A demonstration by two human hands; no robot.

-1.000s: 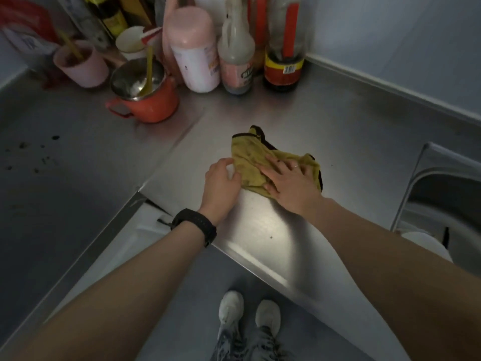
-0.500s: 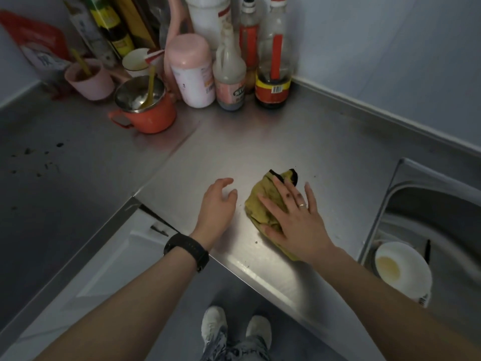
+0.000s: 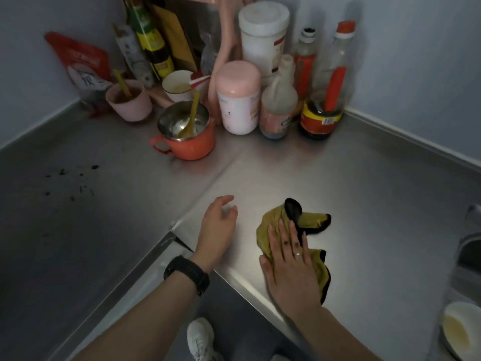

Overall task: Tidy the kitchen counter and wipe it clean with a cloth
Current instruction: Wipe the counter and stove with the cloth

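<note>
A: A steel tabletop (image 3: 351,178) wraps an inner corner, grey walls behind. What's hard to see?
B: The sink (image 3: 468,246) at the right edge is cut off and blurred, and a white bowl (image 3: 458,332) there is half out of frame. The labels on the bottles (image 3: 322,118) in the back corner can't be read.
A: And the cloth?
B: The yellow cloth (image 3: 312,222) lies bunched near the front edge. The right hand (image 3: 289,267) presses it flat, fingers straight, hiding its middle. The left hand (image 3: 218,227) is just beside it, relaxed and holding nothing.
A: Room to move?
B: Open steel runs from the cloth to the bottles, with dark crumbs (image 3: 70,183) well apart on the left
</note>
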